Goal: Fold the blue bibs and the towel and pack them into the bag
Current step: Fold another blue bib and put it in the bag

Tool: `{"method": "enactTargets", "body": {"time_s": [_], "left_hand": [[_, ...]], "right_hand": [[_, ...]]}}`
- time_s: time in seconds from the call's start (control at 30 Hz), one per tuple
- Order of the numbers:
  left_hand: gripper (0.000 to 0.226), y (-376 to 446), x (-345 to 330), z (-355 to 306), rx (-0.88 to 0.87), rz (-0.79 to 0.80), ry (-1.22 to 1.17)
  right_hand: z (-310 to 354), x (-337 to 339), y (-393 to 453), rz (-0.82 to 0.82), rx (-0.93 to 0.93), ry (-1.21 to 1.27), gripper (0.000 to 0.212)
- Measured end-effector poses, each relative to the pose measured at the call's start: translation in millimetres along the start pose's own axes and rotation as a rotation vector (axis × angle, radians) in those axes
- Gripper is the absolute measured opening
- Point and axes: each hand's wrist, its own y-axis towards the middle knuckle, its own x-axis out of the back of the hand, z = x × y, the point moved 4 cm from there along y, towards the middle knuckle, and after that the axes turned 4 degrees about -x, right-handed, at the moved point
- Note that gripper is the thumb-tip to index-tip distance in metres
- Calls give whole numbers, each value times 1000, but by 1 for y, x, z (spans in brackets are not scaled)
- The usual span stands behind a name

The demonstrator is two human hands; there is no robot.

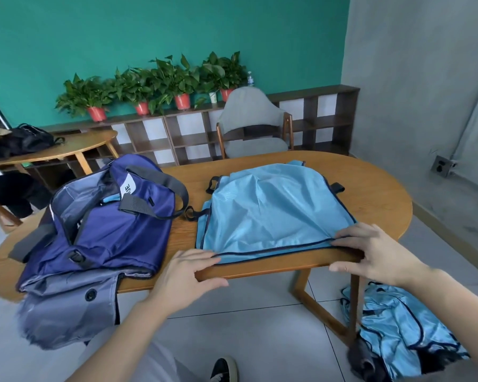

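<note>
Bag point(105, 216) left of bib point(268, 213)

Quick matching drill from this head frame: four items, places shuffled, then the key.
Items:
1. light blue bib with dark trim
2. navy duffel bag
3. crumpled shiny blue bibs
4. grey padded chair

Places:
A. on the floor beside the table leg
B. behind the far edge of the wooden table
C. spread flat on the table, near edge under the left hand and right hand
D. on the table's left part, unzipped

Pairs: 1-C, 2-D, 3-A, 4-B
</note>
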Motion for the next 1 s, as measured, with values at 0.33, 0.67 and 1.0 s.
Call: {"method": "enactTargets", "body": {"time_s": [0.33,0.67,1.0], "left_hand": [[26,-21,12,-30,71,-227,-35],[12,26,120,-71,-36,-230,36],[17,112,307,-135,-48,-398,160]], "right_hand": [[29,0,-25,-176,90,45,17],[55,57,-21,-119,113,-208,12],[101,264,56,-537,69,-123,15]]}}
